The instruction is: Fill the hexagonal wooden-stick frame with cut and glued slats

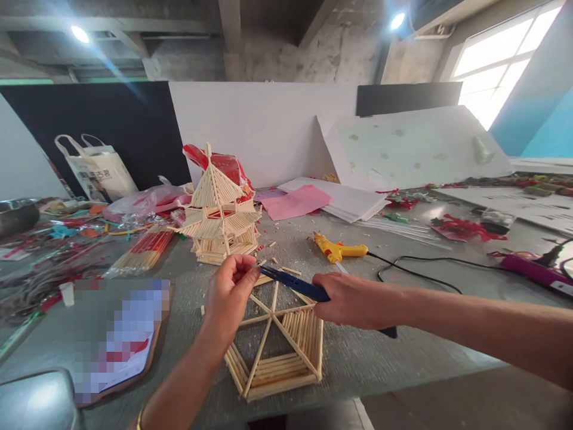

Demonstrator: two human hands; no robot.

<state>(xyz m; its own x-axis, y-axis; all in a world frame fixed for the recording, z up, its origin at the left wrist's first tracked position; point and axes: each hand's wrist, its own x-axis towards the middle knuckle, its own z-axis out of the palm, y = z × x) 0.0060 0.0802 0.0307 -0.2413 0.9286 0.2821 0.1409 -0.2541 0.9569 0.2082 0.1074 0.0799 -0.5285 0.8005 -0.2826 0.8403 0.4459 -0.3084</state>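
My right hand (347,298) is wrapped round a dark blue cutting tool (295,283), whose tip reaches left to the fingertips of my left hand (235,286). Those left fingers are pinched together; whatever they hold is too small to make out. Below both hands a hexagonal frame of wooden sticks (273,313) lies on the table, its right and lower sections filled with rows of sticks. Behind my left hand stands a tiered stick pagoda (217,215) with a pointed roof. Beyond my right hand lies a yellow glue gun (340,249).
A tablet-like device (120,340) lies at the left, near a bundle of sticks (142,249). Pink paper (296,203) and white sheets are at the back. A black cable runs right to a purple power strip (537,275). Small offcuts lie around the frame.
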